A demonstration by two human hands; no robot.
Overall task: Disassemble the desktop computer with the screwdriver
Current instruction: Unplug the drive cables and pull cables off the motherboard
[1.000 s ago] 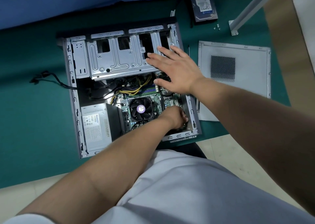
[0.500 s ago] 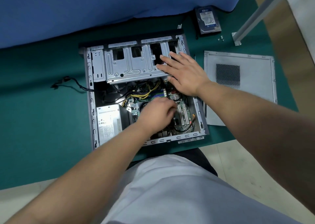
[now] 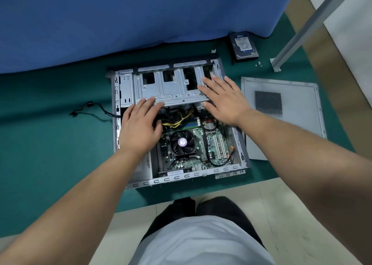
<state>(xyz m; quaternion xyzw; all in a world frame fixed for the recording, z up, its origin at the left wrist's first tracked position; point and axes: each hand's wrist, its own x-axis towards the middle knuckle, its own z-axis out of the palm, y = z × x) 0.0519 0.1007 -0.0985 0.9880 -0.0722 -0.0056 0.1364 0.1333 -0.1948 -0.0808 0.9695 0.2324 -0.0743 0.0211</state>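
- Looking down at an open desktop computer case (image 3: pixel 177 123) lying on its side on a green table (image 3: pixel 50 144), near the table's near edge.
- We see the left hand (image 3: pixel 141 127) with fingers straight, laid over the left part of the case; its fingertips touch the near edge of the metal drive cage (image 3: pixel 167 87). It grips nothing.
- The right hand (image 3: pixel 223 99) lies flat with fingers spread on the right end of the drive cage, thumb by the cage's near edge. It also grips nothing.
- Inside the case, near of the cage, we see the motherboard (image 3: pixel 203 144) with a black CPU fan (image 3: pixel 182 143) on it, and yellow cables (image 3: pixel 175 121) between the two hands.
- The removed side panel (image 3: pixel 285 111) lies flat on the table just right of the case, its mesh vent facing up.
- A hard drive (image 3: pixel 243 45) sits on the table at the far right, by the blue cloth (image 3: pixel 130 23); small screws (image 3: pixel 258 64) lie just right of it.
- A black cable (image 3: pixel 90 111) trails out from the left of the case.
- A grey metal post (image 3: pixel 302 29) stands on the table's far right corner.
- We can't spot the screwdriver.
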